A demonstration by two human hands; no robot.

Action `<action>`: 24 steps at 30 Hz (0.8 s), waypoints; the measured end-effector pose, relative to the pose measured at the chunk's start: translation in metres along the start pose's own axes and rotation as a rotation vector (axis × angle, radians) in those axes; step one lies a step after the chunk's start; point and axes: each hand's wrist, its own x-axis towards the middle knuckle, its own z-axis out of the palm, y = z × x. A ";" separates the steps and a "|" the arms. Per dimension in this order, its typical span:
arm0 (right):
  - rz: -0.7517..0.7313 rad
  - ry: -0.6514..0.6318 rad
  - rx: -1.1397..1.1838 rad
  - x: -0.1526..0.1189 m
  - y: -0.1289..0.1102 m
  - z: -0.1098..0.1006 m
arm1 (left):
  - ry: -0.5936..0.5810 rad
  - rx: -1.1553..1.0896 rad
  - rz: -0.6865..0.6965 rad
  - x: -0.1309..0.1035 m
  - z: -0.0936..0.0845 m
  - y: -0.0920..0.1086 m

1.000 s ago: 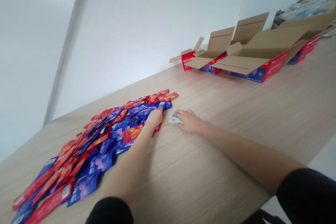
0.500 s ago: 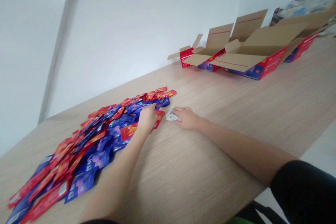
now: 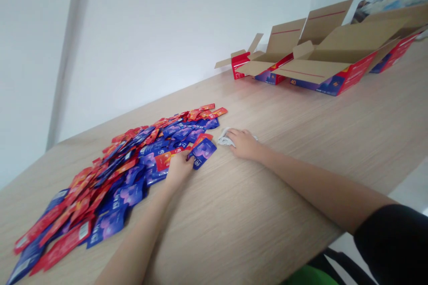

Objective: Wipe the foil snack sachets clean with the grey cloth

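My left hand [image 3: 179, 168] pinches a blue sachet [image 3: 203, 153] by its near end, just above the tabletop. The sachet has a purple print and white lettering. Beside and behind this hand lies a long heap of red and blue sachets [image 3: 132, 171], overlapping one another. To the right, my right hand [image 3: 244, 144] rests on the table with its fingers curled over a crumpled white cloth [image 3: 224, 138]. Part of the cloth is hidden under the palm.
Several red and blue cardboard boxes [image 3: 356, 73] with raised brown flaps stand at the back right of the wooden table [image 3: 267, 213]. Behind them is a pile of plastic-wrapped material [image 3: 391, 2]. A white wall [image 3: 174, 26] borders the table's far side.
My left hand has drawn back from the heap toward me, now with a blue sachet in its fingers. My right hand stays on the white cloth. The view has shifted slightly.
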 end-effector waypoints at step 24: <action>0.016 -0.001 -0.035 0.002 0.031 -0.010 | -0.227 -0.181 0.178 -0.087 -0.031 0.023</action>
